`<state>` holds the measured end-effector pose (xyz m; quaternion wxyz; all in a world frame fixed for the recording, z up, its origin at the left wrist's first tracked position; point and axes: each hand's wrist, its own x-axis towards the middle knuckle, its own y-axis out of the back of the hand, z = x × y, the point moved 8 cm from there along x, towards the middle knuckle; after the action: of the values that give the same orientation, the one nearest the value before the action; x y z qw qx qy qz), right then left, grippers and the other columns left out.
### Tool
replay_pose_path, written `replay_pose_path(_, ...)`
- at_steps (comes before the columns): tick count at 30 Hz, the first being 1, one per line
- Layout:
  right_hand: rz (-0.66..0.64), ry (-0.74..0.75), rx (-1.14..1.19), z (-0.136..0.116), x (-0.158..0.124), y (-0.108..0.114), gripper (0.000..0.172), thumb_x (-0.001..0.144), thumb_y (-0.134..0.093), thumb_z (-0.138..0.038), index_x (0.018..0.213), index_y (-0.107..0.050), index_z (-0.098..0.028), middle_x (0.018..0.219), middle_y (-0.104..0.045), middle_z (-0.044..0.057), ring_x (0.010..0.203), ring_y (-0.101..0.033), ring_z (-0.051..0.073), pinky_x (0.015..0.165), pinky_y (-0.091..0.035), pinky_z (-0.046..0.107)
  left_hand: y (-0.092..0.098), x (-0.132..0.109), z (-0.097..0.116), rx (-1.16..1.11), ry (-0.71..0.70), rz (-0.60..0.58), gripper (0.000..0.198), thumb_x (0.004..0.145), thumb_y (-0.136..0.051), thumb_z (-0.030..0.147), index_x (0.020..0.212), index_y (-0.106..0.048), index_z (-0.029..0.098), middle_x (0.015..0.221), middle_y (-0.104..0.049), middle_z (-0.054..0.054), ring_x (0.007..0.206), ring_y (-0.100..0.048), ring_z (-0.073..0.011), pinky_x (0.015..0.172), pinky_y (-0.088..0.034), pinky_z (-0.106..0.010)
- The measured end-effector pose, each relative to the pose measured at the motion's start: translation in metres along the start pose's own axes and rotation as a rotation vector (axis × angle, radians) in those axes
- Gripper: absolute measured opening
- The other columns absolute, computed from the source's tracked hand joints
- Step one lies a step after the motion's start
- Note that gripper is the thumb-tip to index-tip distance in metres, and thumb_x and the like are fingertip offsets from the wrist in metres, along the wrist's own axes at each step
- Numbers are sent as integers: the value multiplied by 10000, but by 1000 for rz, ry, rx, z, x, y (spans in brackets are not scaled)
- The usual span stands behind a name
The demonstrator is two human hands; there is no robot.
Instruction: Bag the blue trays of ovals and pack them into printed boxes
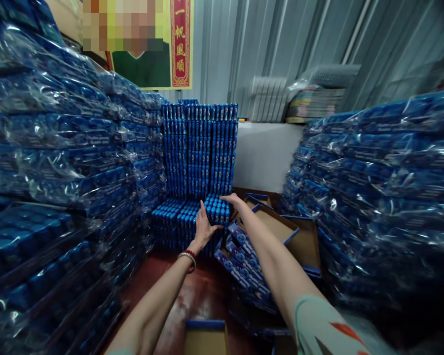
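A tight block of small blue shrink-wrapped cylinders point(217, 209) stands between my two hands, atop a low stack beside matching blocks. My left hand point(204, 226) is at its near left corner, fingers stretched upward and thumb spread across the front. At the far right edge of the block is my right hand point(234, 200), its fingers extended and partly hidden behind my wrist. Whether either palm presses on the block I cannot tell. Directly behind rises a taller stack of the same blue cylinders point(200, 153). Both hands appear open.
Plastic-wrapped stacks tower at left point(59, 133) and right point(388, 167). Open cardboard trays point(272, 222) and blue printed boxes point(244, 256) lie in a heap at right. Another tray point(206, 340) is on the reddish floor point(170, 286). A white panel point(264, 153) stands behind.
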<state>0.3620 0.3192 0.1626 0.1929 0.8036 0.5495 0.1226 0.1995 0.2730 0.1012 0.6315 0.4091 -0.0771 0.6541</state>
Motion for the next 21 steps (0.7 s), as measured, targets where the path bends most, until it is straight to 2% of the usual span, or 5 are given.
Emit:
replay_pose_path(7,-119,-77,-65,-8,-15,-17,365,719,-710,-265,1011,-570,-96,898,-639,110,776,-601,202,678,-525,399,24,-28,4,-160,-46,110,1212,601,-805,270,1451,57,311,1354,-285,-129,1295,-313,-304,1065,-283,-484)
replay_pose_path(12,-262,-16,-119,-47,-54,-51,342,634,-767,-285,875,-583,-128,865,-608,86,823,-567,220,697,-509,416,77,-66,14,-80,0,272,1106,636,-788,332,1444,-33,294,1352,-270,-134,1306,-310,-289,1078,-289,-455)
replay_pose_path(15,-324,88,-121,-74,-94,-80,372,664,-736,-290,967,-553,-174,924,-572,43,853,-537,185,758,-492,401,121,-98,19,16,46,392,1074,641,-779,381,1427,-57,259,1360,-270,-148,1315,-306,-283,1094,-276,-442)
replay_pose_path(18,-247,358,-264,-95,-151,-100,399,722,-669,-315,1050,-507,-155,975,-521,52,932,-503,195,870,-436,418,160,-146,23,64,99,451,1086,612,-788,418,1407,-72,232,1378,-262,-155,1319,-304,-285,1105,-272,-431)
replay_pose_path(21,-128,615,-391,-85,-224,-104,330,799,-559,-346,1043,-494,-134,975,-495,72,984,-473,220,947,-365,420,178,-215,25,-4,198,421,1093,613,-782,425,1398,-42,247,1427,-197,-150,1330,-289,-288,1101,-297,-417)
